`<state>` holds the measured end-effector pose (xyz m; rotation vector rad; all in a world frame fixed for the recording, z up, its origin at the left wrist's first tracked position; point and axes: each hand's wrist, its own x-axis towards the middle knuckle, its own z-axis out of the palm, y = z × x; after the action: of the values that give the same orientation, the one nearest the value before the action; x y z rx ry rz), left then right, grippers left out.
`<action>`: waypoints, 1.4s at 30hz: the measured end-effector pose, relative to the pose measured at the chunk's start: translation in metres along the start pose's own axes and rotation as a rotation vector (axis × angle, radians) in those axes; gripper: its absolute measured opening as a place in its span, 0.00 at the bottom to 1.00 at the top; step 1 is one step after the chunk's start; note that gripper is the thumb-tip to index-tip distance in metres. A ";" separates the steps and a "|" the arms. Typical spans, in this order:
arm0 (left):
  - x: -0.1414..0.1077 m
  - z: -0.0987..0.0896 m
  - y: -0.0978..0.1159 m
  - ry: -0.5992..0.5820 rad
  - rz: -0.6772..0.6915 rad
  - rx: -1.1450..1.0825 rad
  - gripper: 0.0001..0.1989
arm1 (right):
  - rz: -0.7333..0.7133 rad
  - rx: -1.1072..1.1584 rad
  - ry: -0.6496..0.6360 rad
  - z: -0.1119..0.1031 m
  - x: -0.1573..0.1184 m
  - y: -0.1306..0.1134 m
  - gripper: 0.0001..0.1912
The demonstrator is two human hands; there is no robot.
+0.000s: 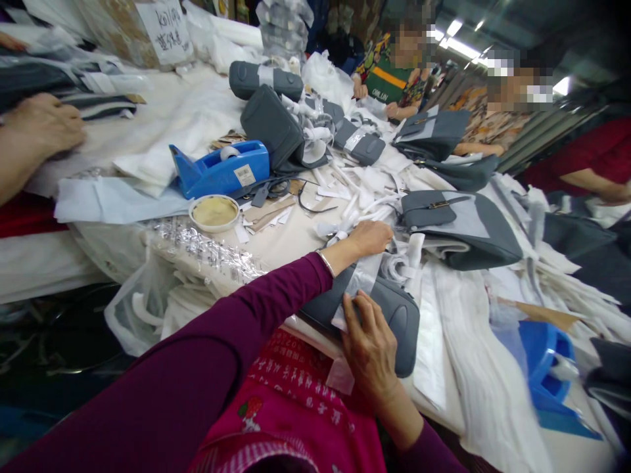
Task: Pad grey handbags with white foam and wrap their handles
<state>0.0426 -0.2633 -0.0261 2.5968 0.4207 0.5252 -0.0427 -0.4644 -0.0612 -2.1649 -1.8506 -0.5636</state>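
Note:
A dark grey bag (397, 315) lies at the table edge in front of me, with a pale translucent wrap (363, 276) around its middle. My left hand (371, 238) is closed at the bag's far side, fingers curled in beside white wrapping; what it grips, if anything, is hidden. On the near side of the bag, my right hand (367, 335) presses its fingers, slightly spread, onto the lower part of the wrap. A coil of white strap (396, 267) sits just beyond the bag.
A blue tape dispenser (224, 169) and a round tub (213, 213) stand to the left. Another blue dispenser (547, 361) is at the right. More grey bags (473, 223) and paper scraps cover the table. Other people work at the far side and left.

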 end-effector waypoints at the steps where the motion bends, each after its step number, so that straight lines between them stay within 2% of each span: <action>1: -0.004 -0.006 0.002 -0.017 0.086 -0.019 0.10 | -0.001 -0.004 -0.011 0.001 -0.003 -0.002 0.22; 4: -0.032 -0.025 0.003 -0.069 0.326 -0.082 0.11 | 0.016 0.001 -0.020 0.004 -0.007 -0.007 0.27; 7: -0.079 -0.037 -0.007 -0.193 0.543 -0.195 0.12 | 0.035 0.021 -0.037 0.002 -0.006 -0.005 0.28; 10: -0.124 -0.040 -0.022 -0.317 0.677 -0.265 0.17 | 0.032 0.098 -0.068 -0.009 -0.015 -0.002 0.26; 13: -0.145 -0.040 -0.032 -0.336 0.746 -0.257 0.21 | 0.041 0.205 -0.037 -0.021 -0.049 -0.007 0.26; 16: -0.147 -0.038 -0.036 -0.314 0.790 -0.219 0.19 | 0.111 0.119 0.028 -0.019 -0.094 -0.023 0.29; 18: -0.145 -0.035 -0.037 -0.270 0.834 -0.205 0.19 | 0.146 0.003 0.053 -0.008 -0.115 -0.034 0.25; 20: -0.144 -0.032 -0.040 -0.224 0.877 -0.197 0.19 | 0.185 -0.058 0.107 0.004 -0.121 -0.039 0.19; 23: -0.144 -0.027 -0.044 -0.182 0.931 -0.173 0.21 | 0.166 0.003 0.201 0.013 -0.108 -0.040 0.16; 27: -0.146 -0.026 -0.046 -0.155 0.960 -0.133 0.21 | 0.063 0.169 0.233 0.001 -0.082 -0.047 0.16; 30: -0.147 -0.026 -0.046 -0.140 0.961 -0.121 0.20 | 0.092 0.197 0.209 -0.007 -0.070 -0.059 0.16; 34: -0.147 -0.023 -0.047 -0.115 0.958 -0.116 0.21 | 0.107 0.188 0.215 -0.007 -0.060 -0.074 0.14; 39: -0.148 -0.019 -0.048 -0.107 0.952 -0.089 0.21 | 0.163 0.193 0.197 -0.004 -0.058 -0.092 0.15; 42: -0.148 -0.019 -0.048 -0.100 0.954 -0.070 0.22 | 0.182 0.234 0.209 -0.011 -0.057 -0.093 0.16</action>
<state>-0.1061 -0.2706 -0.0768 2.6015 -0.9024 0.6683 -0.1423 -0.5034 -0.0827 -2.0084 -1.5117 -0.4871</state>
